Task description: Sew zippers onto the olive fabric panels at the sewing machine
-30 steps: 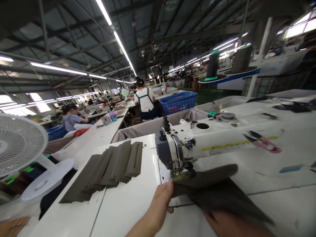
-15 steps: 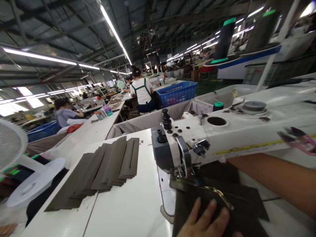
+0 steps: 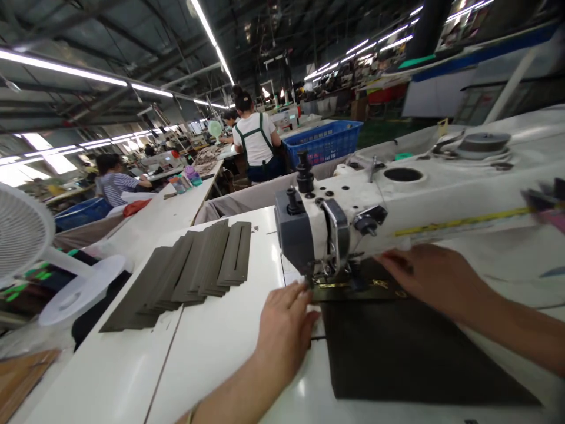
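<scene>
A white sewing machine point(image 3: 348, 218) stands on the table, its needle area over a dark olive fabric piece point(image 3: 397, 353). Under the presser foot, a gold-toothed zipper point(image 3: 333, 285) runs along the fabric's upper strip. My left hand point(image 3: 282, 321) is at the left end of this strip, fingers curled together; what lies between their tips is hidden. Right of the needle, my right hand point(image 3: 426, 277) pinches the dark fabric near its far edge, thumb and fingers together. Left of the machine lies a fanned stack of olive panels point(image 3: 194, 268), the top one with a long slot.
A white fan point(image 3: 79, 274) stands at the left edge. Thread snips point(image 3: 547, 203), blurred, are by the machine arm at right. Beyond the table are a blue basket point(image 3: 324, 141) and a co-worker point(image 3: 256, 138) seen from behind. Another person point(image 3: 117, 179) sits farther left.
My left hand has gone from lying spread on the fabric to the strip's left end. The right hand has come into view from behind the machine arm. The zipper now lies straighter; the view has shifted.
</scene>
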A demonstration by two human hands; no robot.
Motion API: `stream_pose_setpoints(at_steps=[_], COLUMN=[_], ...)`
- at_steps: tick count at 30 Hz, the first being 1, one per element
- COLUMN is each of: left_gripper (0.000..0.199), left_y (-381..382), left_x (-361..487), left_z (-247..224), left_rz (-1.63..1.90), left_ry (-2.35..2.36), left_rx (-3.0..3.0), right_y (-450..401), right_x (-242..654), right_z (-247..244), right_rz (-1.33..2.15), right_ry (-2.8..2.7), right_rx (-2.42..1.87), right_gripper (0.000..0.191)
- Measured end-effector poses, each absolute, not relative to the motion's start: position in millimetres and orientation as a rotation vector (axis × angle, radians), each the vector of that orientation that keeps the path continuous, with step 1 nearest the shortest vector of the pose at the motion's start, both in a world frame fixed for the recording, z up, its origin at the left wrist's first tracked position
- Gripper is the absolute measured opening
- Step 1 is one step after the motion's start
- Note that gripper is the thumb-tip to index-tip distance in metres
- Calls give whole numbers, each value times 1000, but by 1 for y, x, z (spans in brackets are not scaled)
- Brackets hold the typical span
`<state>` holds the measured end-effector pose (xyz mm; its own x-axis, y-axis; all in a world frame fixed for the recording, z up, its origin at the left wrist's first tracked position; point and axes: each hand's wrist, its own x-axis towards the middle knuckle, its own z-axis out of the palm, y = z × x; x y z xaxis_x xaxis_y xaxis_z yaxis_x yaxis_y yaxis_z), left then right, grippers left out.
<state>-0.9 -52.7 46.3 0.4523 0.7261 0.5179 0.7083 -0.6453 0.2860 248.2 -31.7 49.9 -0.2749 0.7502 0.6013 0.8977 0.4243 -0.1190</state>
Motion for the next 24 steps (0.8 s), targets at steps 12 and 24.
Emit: stream_pose_setpoints(at_steps=[12,24], left_gripper=[19,27], left_y=[-34,-32], left_x=[2,8], left_z=[22,27], left_rz=[1034,947], left_ry=[1189,1163], left_rx=[2834,3079], right_y=[-27,-22], right_x=[188,189], right_z=[22,26], right_rz=[-237,-141], right_ry=[-2432,-2413], right_rx=[-1023,-960], right_gripper=[29,32])
